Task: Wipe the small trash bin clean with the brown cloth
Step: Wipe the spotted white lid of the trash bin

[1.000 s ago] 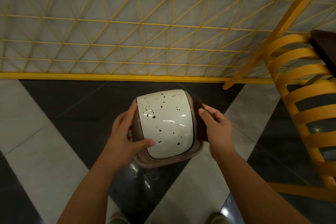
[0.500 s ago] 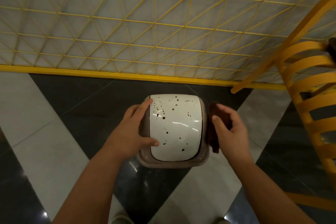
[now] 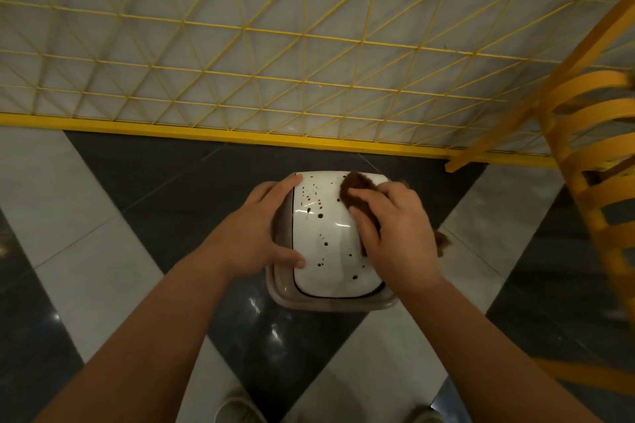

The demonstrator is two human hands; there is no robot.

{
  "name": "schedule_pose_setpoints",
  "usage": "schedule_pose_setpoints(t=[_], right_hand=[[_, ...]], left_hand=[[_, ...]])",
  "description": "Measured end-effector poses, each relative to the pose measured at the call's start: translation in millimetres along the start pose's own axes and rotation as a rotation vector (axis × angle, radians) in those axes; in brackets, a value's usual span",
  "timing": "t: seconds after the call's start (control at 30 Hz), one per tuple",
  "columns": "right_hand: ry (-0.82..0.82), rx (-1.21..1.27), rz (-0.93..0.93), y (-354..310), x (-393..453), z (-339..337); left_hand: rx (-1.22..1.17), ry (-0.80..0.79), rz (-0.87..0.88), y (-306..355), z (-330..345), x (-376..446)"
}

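The wiping step is under way. The right hand (image 3: 395, 233) is pressing the brown cloth (image 3: 357, 194) onto the far right part of the white lid (image 3: 326, 227) of the small trash bin (image 3: 330, 302), its grip curling over the cloth and pinning it down. The left hand (image 3: 254, 233) is bracing the bin's left edge, fingers spread and fairly straight, holding nothing else. The bin is standing on the dark floor tile (image 3: 171, 189), just in front of the yellow wire fence (image 3: 240, 79). The glossy lid is looking speckled with dark brown spots. Next, the cloth probably needs sweeping leftward and toward the near edge, across those spots.
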State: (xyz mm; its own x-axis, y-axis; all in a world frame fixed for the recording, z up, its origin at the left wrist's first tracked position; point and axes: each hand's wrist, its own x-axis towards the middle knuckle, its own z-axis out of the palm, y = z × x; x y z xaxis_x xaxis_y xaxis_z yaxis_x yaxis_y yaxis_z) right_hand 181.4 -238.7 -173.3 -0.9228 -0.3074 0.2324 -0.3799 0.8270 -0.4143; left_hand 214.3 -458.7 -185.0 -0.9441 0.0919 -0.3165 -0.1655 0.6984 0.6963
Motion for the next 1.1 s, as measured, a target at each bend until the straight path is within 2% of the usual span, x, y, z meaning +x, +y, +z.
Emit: schedule_pose_setpoints(t=[0.07, 0.13, 0.23, 0.3, 0.37, 0.43, 0.5, 0.63, 0.7, 0.77, 0.83, 0.93, 1.0, 1.1], right_hand=[[-0.054, -0.018, -0.059, -4, 0, -2], [-0.051, -0.01, -0.043, 8, -1, -10], [-0.009, 0.043, 0.187, 31, 1, -21], [-0.011, 0.091, 0.247, 29, 5, -16], [-0.032, 0.084, 0.141, 7, 7, -8], [-0.057, -0.062, -0.065, -16, 6, 4], [-0.114, -0.167, -0.167, -31, 3, 10], [-0.253, -0.213, -0.403, -18, -11, 7], [-0.254, -0.153, -0.343, 1, -12, -3], [-0.18, -0.046, -0.158, 15, -5, -13], [-0.078, -0.059, -0.07, 14, 5, -11], [-0.029, -0.131, -0.162, -16, 11, 4], [-0.086, -0.136, -0.247, -33, 6, 12], [-0.211, -0.143, -0.421, -25, -5, 7]], left_hand=[[0.011, -0.006, -0.004, 0, -1, 0], [0.002, -0.003, 0.0, -1, 0, 0], [-0.009, 0.002, 0.004, -2, 1, 1], [-0.016, 0.006, 0.0, -2, 2, 1], [-0.012, 0.007, -0.006, -1, 2, 2], [-0.002, 0.003, -0.016, 0, 1, 2], [-0.005, 0.003, -0.019, 2, 0, 1], [0.0, 0.007, -0.012, 2, 1, -1], [0.003, 0.009, -0.011, 2, 1, -1], [0.008, 0.006, -0.012, 1, 2, -1], [0.01, 0.003, -0.012, 1, 2, -1], [0.005, 0.006, -0.011, 1, 2, 0], [0.005, 0.006, -0.004, 1, 1, 1], [-0.013, 0.004, 0.002, 1, 1, 0]])
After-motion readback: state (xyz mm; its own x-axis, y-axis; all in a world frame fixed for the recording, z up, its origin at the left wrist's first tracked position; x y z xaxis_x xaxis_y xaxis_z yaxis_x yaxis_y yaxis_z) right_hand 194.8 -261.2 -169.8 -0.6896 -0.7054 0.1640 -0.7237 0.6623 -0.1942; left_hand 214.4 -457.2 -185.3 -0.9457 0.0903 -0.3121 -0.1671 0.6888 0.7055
